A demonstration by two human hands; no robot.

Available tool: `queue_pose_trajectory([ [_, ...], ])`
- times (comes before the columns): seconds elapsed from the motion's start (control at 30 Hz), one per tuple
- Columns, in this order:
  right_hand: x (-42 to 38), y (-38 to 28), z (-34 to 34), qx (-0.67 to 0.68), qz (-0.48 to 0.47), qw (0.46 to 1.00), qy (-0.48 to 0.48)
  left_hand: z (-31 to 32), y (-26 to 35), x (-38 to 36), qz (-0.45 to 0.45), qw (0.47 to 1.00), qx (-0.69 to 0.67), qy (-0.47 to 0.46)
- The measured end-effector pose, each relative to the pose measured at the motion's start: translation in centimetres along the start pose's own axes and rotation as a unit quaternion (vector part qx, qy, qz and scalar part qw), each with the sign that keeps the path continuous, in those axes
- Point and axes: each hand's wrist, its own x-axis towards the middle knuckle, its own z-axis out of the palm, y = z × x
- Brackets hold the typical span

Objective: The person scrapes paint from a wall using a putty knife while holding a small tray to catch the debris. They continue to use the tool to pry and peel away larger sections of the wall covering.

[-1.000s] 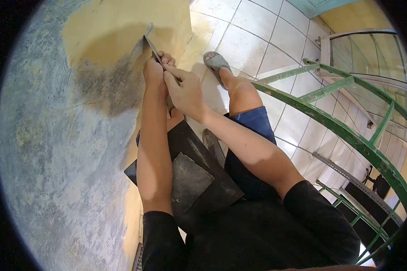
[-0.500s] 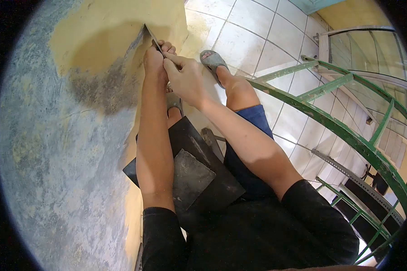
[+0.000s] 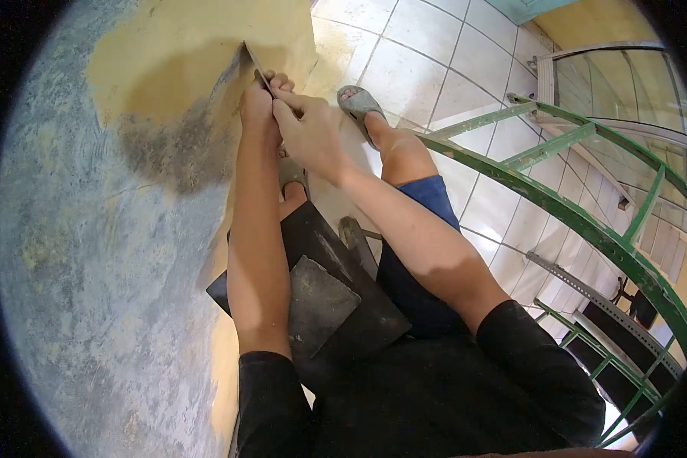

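A thin flat scraper (image 3: 255, 64), seen nearly edge-on, meets the wall at its tip. My left hand (image 3: 258, 103) is closed around its lower end, close to the wall. From the right, my right hand (image 3: 309, 131) is closed on the same end, thumb and forefinger pressed against it beside the left fingers. The wall (image 3: 91, 252) is mottled grey-blue, with a yellow patch (image 3: 153, 69) and a darker rough grey area (image 3: 179, 149) below the blade. My hands hide the scraper's handle end.
A dark flat board (image 3: 324, 237) lies across my lap, with a worn grey square piece (image 3: 320, 298) on it. A green metal ladder-like frame (image 3: 549, 202) stands to the right on white floor tiles (image 3: 412, 53). Behind it is a glass-panelled frame (image 3: 618, 84).
Very little differs. My left forearm and the board on my lap have shifted slightly; both hands keep their hold on the scraper, its tip in about the same place.
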Motion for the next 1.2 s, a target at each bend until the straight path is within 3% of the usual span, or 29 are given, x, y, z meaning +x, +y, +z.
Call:
queue_pose_trajectory([
  [0.07,0.3,-0.1,-0.3,-0.023,-0.021,0.999,0.013,-0.1,-0.1,0.9,-0.012,0.997,-0.038,-0.067],
  [0.27,-1.4,-2.0,-1.0,-0.083,-0.014,0.996,-0.019,-1.1,-0.6,-0.7,-0.002,0.999,-0.037,-0.034],
  [0.5,-1.0,-0.5,-0.3,-0.061,-0.015,0.998,-0.03,-1.2,-0.1,-1.0,-0.013,0.998,-0.048,-0.023],
  [0.57,0.5,-0.5,-0.3,-0.047,0.023,0.998,-0.017,0.3,0.2,0.1,-0.015,0.998,-0.044,-0.038],
  [0.9,-1.1,-0.4,0.0,-0.05,-0.011,0.999,-0.014,-1.7,0.1,-0.4,-0.018,0.998,-0.052,-0.027],
  [0.97,-0.8,0.4,0.4,0.024,0.03,0.999,-0.022,-0.7,0.6,-0.8,0.011,0.999,0.034,0.033],
  [1.07,-1.0,-0.8,0.0,-0.023,0.056,0.998,-0.018,-1.7,-0.1,0.8,-0.006,0.997,0.05,0.057],
  [1.2,-3.1,-1.0,0.9,-0.04,-0.002,0.999,0.005,-2.1,0.8,-1.2,-0.027,0.993,0.08,0.083],
])
